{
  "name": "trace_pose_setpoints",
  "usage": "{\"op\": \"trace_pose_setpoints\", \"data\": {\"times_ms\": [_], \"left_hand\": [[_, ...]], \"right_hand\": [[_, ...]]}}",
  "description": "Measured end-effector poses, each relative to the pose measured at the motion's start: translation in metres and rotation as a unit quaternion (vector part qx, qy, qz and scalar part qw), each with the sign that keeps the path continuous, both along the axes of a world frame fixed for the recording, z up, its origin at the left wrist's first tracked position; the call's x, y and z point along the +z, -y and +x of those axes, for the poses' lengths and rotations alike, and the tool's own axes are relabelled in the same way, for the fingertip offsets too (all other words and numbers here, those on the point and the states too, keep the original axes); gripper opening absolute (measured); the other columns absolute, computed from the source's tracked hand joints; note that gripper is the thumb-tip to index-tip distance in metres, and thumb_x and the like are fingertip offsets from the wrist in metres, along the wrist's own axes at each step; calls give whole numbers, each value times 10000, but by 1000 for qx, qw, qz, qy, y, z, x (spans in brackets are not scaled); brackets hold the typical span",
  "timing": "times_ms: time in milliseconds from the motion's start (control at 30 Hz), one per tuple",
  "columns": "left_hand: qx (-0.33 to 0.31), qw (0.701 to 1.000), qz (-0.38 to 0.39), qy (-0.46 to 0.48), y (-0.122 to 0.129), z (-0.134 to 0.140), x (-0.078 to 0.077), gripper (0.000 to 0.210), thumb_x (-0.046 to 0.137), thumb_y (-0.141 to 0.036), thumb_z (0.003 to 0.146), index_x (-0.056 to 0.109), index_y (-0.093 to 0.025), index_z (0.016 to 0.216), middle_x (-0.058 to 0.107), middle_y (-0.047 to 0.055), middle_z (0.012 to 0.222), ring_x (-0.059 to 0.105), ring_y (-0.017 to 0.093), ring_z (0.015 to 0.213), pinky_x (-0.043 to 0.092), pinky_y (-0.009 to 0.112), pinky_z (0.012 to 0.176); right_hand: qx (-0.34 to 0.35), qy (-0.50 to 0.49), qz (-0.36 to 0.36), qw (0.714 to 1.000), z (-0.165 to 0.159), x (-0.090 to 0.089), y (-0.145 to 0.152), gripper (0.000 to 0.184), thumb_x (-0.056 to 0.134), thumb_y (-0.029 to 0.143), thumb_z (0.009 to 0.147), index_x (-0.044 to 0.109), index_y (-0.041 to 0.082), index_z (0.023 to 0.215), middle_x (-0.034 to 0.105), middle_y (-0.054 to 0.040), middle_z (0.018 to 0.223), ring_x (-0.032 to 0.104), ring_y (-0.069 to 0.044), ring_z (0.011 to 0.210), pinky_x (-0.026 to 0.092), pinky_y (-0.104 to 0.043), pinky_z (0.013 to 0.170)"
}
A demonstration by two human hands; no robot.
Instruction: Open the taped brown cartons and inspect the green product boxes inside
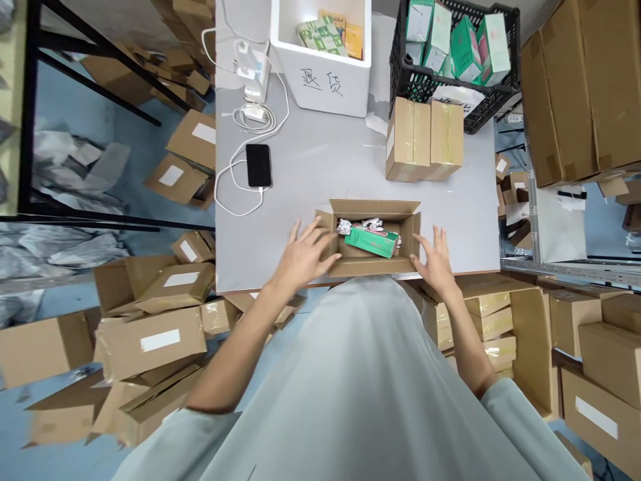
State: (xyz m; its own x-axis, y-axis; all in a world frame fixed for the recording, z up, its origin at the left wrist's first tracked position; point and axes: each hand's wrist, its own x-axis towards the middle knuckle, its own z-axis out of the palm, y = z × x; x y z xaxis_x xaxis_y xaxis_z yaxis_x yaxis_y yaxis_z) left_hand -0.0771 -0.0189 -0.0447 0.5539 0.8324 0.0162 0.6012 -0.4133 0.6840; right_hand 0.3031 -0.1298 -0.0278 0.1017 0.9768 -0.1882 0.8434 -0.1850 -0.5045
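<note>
An open cardboard box lies at the front edge of the table, its flaps folded outward. Inside it a green carton rests at a slant, with crumpled white paper around it. My left hand is at the box's left end, fingers spread against the left flap. At the opposite end my right hand has its fingers apart, the thumb by the right flap. Neither hand grips anything that I can see.
Two taped cardboard boxes stand behind on the right, before a black crate of green cartons. A white bin holds small packs. A phone lies on the left with its cable. Cardboard boxes are piled beside the table.
</note>
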Motion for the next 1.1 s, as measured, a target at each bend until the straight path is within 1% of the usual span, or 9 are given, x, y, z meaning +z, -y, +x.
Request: {"op": "trace_pose_setpoints", "data": {"times_ms": [133,233,400,500,633,767,867,1000,1100], "left_hand": [[44,997,-56,-1,-2,-17,-24,686,825,-662,885,759,-231,1415,718,187,1500,407,497,1684,196,730,1417],[59,995,-85,7,-7,-16,-40,759,810,-729,866,742,-215,1419,691,193,1544,401,501,1677,270,686,1403],[48,997,-42,-50,-16,-7,-32,503,716,-500,1000,728,-196,1401,730,220,1461,543,477,1552,413,658,1315],[28,987,3,-159,-18,21,-13,467,653,-287,1021,704,-108,1449,719,276,1420,567,474,1525,437,634,1291],[-82,964,-1,-252,-14,88,0,685,698,-150,958,579,-53,1626,671,289,1518,598,447,1502,453,559,1290],[-174,951,-10,-254,-10,156,-14,769,626,-29,953,512,-108,1709,582,281,1662,525,426,1598,409,579,1315],[-233,941,15,-245,-9,187,-32,694,469,0,1032,533,-143,1707,614,261,1630,559,370,1570,413,548,1296],[-291,927,22,-237,-9,197,-53,517,470,-78,1089,725,-209,1520,688,229,1513,645,343,1429,463,533,1229],[-289,924,41,-248,-11,188,-60,412,560,-85,1044,800,-186,1363,671,225,1531,619,352,1448,430,550,1272]], "right_hand": [[-77,-27,-38,996,37,-21,14,680,702,457,1019,575,262,1658,241,-173,1912,64,-466,1801,220,-779,1384],[-115,-50,-65,990,42,-44,11,750,737,494,991,555,234,1671,352,-198,1862,145,-469,1786,202,-775,1393],[-117,-3,-59,991,28,-43,0,691,767,451,1010,594,199,1630,295,-246,1877,117,-479,1788,230,-755,1385],[-94,60,-51,992,14,-25,-8,607,735,354,1046,603,141,1598,226,-288,1891,63,-476,1794,274,-731,1371],[-81,101,-54,990,-5,-5,-15,538,713,303,1066,623,96,1554,199,-321,1889,53,-488,1793,331,-715,1345],[-68,95,-52,992,-14,1,-15,564,765,308,1041,629,112,1552,207,-314,1889,83,-496,1789,331,-721,1344],[-63,81,-55,993,-17,-1,-12,615,779,301,1033,607,131,1599,238,-300,1884,112,-491,1787,313,-717,1357],[-70,65,-73,993,-19,-3,-6,631,750,286,1047,588,133,1637,253,-292,1884,125,-484,1788,304,-717,1368],[-74,45,-63,994,-20,-6,-3,620,713,280,1061,584,152,1653,278,-272,1881,137,-475,1788,333,-713,1358]]}}
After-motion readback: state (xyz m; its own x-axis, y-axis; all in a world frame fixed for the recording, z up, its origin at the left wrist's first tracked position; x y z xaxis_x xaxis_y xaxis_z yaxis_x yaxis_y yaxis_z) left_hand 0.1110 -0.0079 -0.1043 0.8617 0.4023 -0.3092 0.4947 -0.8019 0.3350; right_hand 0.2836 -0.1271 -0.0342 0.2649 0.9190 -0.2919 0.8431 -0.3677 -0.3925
